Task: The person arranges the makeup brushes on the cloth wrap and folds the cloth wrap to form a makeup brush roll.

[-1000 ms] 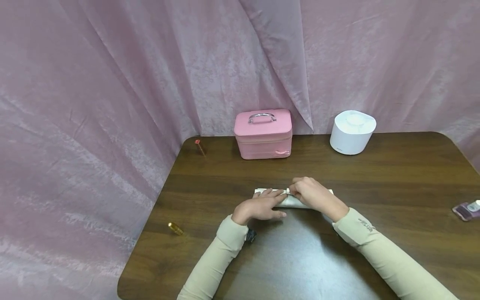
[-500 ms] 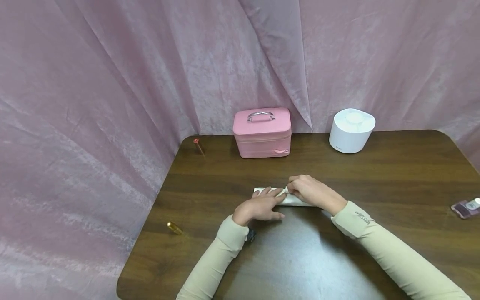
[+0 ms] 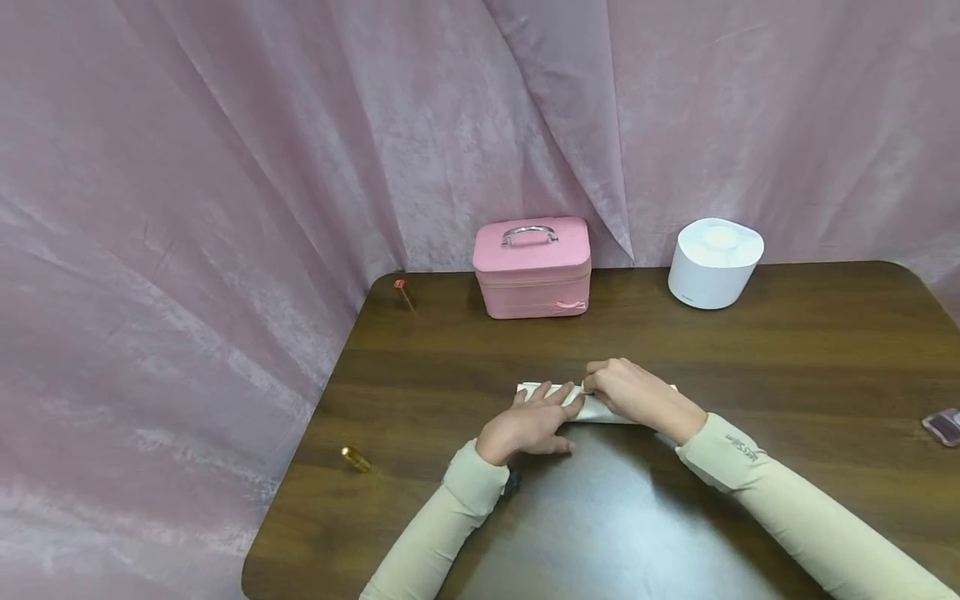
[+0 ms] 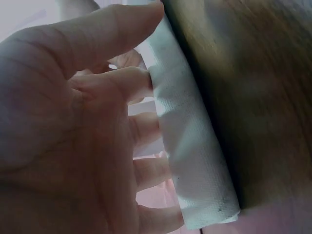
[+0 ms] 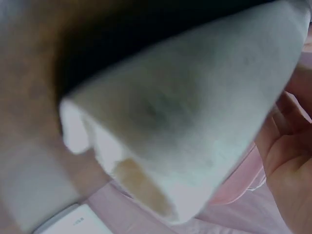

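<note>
A long white cloth pouch [image 3: 597, 412] lies flat on the table, its long side running left to right. My left hand [image 3: 527, 428] rests on its left part, fingers spread and fairly straight. In the left wrist view those fingertips touch the edge of the woven cloth [image 4: 187, 136]. My right hand [image 3: 633, 394] has its fingers curled at the pouch's far edge, near the middle, and pinches there; what exactly lies between the fingertips is hidden. Seen from the right wrist, one end of the pouch [image 5: 195, 102] shows loose folds, with the right hand [image 5: 295, 165] beside it.
Behind the hands stand a pink case [image 3: 532, 279] with a metal handle and a white rounded container [image 3: 715, 267]. A slim red-topped tube [image 3: 405, 296] is at the back left, a gold tube [image 3: 356, 459] at the left. A purple item [image 3: 945, 427] lies far right.
The head view has shifted slightly, and the purple item is now cut off at the right. The left fingers look a little more spread. Both hands stay on the pouch.
</note>
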Tool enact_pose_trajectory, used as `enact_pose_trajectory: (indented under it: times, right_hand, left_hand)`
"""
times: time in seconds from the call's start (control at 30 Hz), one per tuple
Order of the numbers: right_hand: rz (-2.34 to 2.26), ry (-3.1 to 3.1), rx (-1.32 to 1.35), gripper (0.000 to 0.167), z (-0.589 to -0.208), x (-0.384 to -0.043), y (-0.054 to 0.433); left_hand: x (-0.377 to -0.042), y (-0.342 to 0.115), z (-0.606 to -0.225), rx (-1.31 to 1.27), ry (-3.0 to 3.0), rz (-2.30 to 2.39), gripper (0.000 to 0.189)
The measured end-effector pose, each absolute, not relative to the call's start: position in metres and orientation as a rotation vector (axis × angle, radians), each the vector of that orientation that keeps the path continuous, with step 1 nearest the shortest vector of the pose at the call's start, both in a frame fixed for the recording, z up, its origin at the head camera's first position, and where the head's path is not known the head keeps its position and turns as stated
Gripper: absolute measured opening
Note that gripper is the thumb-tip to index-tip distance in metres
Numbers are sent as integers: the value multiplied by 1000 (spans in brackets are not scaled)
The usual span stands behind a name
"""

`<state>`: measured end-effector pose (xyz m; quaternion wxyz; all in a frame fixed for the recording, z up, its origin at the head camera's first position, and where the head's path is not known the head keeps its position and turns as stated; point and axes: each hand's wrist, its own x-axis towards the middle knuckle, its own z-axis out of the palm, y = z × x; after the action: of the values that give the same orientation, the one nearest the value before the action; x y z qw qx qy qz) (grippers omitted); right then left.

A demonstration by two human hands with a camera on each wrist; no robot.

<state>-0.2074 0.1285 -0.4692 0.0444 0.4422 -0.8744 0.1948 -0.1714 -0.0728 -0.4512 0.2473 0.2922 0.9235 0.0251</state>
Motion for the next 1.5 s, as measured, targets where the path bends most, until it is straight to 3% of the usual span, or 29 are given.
enact_pose_trajectory:
  times: [0.57,1.0,1.5]
  right_hand:
    - [785,-2765,1239,28,-472,-203,127]
    - [859,-2831,1016,17,-479,-187,126]
    - [1138,-2934,1090,15,-469,-203,136]
  left_hand:
    - [-163,-66,-451,731,2534,-7,78]
    - [-151,-55,-457,655,2596,-124,79]
    - [-152,-53,-455,560,2578,-29,82]
